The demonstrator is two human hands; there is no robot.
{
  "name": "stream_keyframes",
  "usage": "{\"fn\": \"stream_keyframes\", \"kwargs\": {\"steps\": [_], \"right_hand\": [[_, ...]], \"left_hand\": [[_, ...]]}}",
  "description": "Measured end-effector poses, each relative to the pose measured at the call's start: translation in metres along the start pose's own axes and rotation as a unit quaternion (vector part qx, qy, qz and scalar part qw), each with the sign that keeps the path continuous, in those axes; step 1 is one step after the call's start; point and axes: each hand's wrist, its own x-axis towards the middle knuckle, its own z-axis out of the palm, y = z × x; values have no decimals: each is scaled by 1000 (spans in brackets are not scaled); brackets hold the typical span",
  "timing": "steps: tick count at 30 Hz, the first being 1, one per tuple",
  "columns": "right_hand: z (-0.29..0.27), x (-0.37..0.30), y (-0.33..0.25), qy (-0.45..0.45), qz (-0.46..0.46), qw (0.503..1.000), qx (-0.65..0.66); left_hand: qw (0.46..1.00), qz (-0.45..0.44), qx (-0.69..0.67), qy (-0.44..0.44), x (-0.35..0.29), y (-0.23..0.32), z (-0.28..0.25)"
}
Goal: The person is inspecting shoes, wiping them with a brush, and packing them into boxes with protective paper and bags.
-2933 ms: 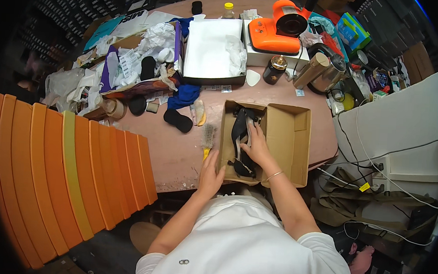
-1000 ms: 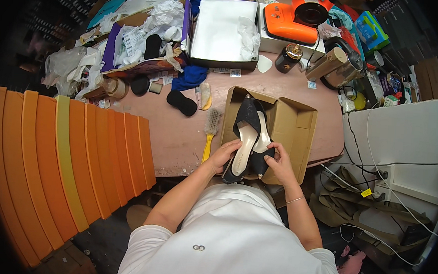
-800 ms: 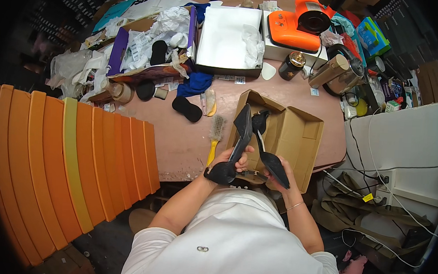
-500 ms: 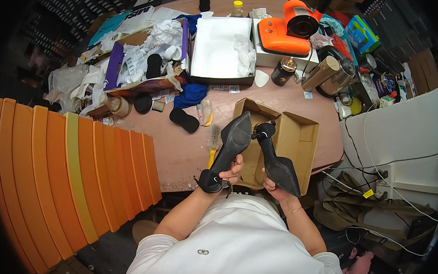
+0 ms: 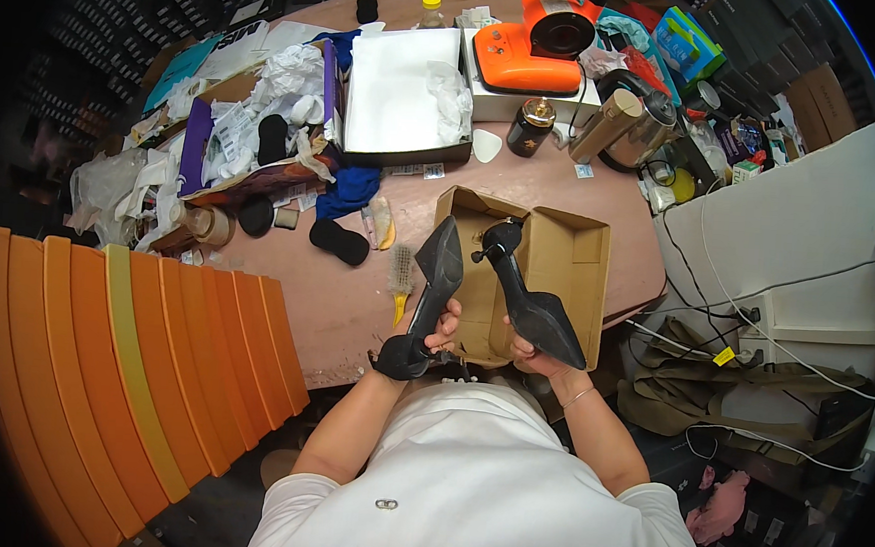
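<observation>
Apart, the left hand (image 5: 443,330) clasps a black pointed-toe shoe (image 5: 430,298), the right hand (image 5: 536,359) its matching mate (image 5: 528,304) (likely light, stiff-soled, best gripped mid-arch), near an open brown cardboard box (image 5: 573,272).

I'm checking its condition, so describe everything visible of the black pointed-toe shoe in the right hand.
The black pointed-toe shoe is turned sole up, its dark, matte underside facing the camera. The wider forepart tapers to a sharp toe at lower right; a narrow arch runs up-left to the black heel end, where a small dark piece juts left. The right hand grips the forepart from beneath, and the heel end appears over the open brown cardboard box. The insole is hidden.
</observation>
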Motion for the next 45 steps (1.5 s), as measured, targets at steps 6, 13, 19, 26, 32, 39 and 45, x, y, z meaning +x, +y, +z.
{"fn": "stream_keyframes", "kwargs": {"steps": [6,13,19,26,32,39,45], "right_hand": [[21,6,-22,96,-3,990,-102],[35,32,2,183,-229,558,-777],[3,-52,-2,70,224,735,-637],[-149,-125,54,341,80,771,-532],[-16,-70,47,289,-343,845,-290],[16,-7,66,364,-273,616,-643],[-25,28,123,433,-230,642,-589]], "left_hand": [[986,6,129,109,-3,5,18],[699,40,579,418,17,-2,-27],[496,146,792,325,3,-5,21],[672,53,621,400,-20,42,-51],[781,7,477,403,-9,22,-24],[850,38,382,361,-14,52,-30],[815,-77,483,311,-18,38,-79]]}}
